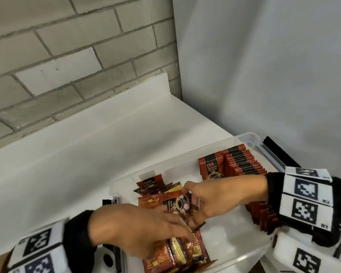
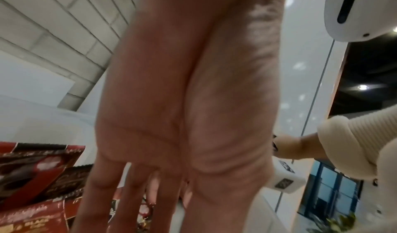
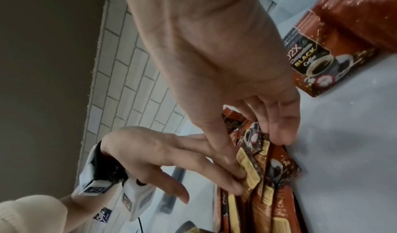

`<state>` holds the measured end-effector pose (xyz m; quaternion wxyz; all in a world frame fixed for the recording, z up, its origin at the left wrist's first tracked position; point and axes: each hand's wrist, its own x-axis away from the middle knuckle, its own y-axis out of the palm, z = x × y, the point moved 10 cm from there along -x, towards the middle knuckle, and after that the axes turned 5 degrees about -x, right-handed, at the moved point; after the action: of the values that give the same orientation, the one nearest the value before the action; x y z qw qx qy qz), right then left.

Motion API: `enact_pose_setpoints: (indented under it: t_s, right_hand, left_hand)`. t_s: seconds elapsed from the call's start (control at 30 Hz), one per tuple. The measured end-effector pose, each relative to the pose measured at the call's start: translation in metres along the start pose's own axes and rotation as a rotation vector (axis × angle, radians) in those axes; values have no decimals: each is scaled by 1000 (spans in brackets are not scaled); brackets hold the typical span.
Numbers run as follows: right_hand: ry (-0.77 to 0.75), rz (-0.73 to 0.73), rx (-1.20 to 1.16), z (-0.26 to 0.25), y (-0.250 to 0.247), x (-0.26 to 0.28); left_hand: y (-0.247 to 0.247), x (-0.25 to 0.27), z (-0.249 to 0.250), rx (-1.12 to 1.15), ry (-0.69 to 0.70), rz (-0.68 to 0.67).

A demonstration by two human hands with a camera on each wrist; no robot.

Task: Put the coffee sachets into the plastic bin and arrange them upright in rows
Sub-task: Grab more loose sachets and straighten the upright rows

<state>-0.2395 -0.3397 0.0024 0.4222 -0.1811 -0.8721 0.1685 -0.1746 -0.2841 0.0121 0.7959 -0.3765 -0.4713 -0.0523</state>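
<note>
Left grip: my left hand [image 1: 138, 231] lies flat over the loose sachets [image 1: 177, 251] at the bin's near-left corner, fingers straight, pressing them, nothing clasped.
Right grip: my right hand [image 1: 215, 196] pinches the top edge of one sachet [image 1: 182, 203] in that pile, thumb and fingers curled round it.
Bin [image 1: 250, 138]: clear plastic, on the white bench [image 1: 87, 150] by the brick wall [image 1: 67, 56].
Rows [image 1: 242, 164]: sachets stand upright along the bin's far-right side; more stand at the near right under my wrist.
</note>
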Motion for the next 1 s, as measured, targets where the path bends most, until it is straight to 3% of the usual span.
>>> enact_pose_setpoints:
  t_s: [0.23,0.37,0.8,1.0]
  right_hand:
    - [15,41,-171,-4,2,-11]
    - [23,60,-145,-5,0,-15]
    - [3,56,-163,-7,8,-26]
    - [-20,83,-285,-3,0,-22]
  left_hand:
    - [2,6,5,47,-46,-69]
    - [4,3,9,-45,-55,-81]
    - [-3,-13,8,-366,-73,115]
    - [-11,-11,0,-292,-67,204]
